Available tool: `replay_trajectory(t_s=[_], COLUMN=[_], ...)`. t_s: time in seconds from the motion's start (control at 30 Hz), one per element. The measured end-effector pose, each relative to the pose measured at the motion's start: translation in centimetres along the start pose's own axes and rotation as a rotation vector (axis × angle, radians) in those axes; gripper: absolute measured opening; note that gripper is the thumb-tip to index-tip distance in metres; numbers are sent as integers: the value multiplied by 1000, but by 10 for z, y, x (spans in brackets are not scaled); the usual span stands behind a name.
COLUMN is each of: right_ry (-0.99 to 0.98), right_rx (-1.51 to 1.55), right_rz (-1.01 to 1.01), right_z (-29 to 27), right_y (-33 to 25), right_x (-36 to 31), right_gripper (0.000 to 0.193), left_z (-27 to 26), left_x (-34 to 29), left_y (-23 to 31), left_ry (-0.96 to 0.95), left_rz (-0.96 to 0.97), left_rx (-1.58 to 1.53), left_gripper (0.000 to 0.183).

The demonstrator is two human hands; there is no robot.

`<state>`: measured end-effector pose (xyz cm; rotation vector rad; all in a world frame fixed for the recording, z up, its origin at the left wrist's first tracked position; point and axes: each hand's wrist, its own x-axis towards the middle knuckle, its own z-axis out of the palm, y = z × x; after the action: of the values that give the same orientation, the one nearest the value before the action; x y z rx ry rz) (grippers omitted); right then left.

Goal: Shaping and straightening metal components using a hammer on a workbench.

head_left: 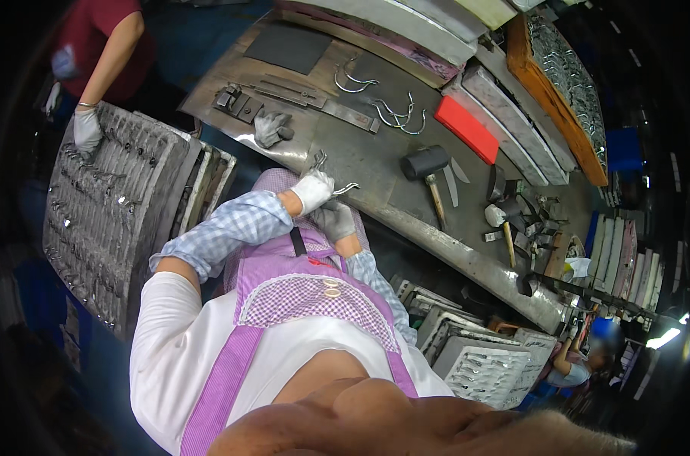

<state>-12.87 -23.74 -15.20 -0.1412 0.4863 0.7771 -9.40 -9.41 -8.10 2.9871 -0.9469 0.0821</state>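
Note:
My left hand (313, 190), in a white work glove, is closed round bent metal rods (346, 188) at the near edge of the bench. Shiny curved ends poke out past its fingers, above and to the right; I cannot tell whether they belong to one piece or more. Just below and touching it is my right hand (335, 220) in a greyish glove, its fingers curled and partly hidden. What it grips does not show. Farther back on the metal bench (322, 140) lie more curved metal rods (399, 118).
A crumpled grey glove (273, 129) and a metal fixture (238, 102) lie at the left. Rightward are a black mallet (424, 162), a red block (466, 129) and a white-headed mallet (496, 216). A person's gloved hand (87, 133) touches a grey stacked tray (105, 220).

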Motion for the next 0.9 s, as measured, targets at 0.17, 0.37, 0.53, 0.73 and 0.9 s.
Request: replay_trajectory(t_s=[0.17,0.37,0.53,0.73,0.9], right_ry=[-126,141,300,-40,-316], right_rx=[-78,-147,-379,-1354,-1780], right_rz=[-8,46,-87,-270,-255], right_z=[-7,-39,-1,139,254], right_y=[-12,-31,-39,-11,82], right_x=[7,55,-10,-35,30], right_gripper=[35,36,38,31,27], left_z=[-34,-109,-162,-186,-155], left_x=[2,-27,-177,-360,-416], left_y=[-16,-37,-47,-71,-89], left_ry=[200,423,709,974,729], left_rz=[-161,-377,-706,-1307,-1774], left_rx=[-288,-583,-558,-241,-678], left_gripper=[10,25,22,20,39])
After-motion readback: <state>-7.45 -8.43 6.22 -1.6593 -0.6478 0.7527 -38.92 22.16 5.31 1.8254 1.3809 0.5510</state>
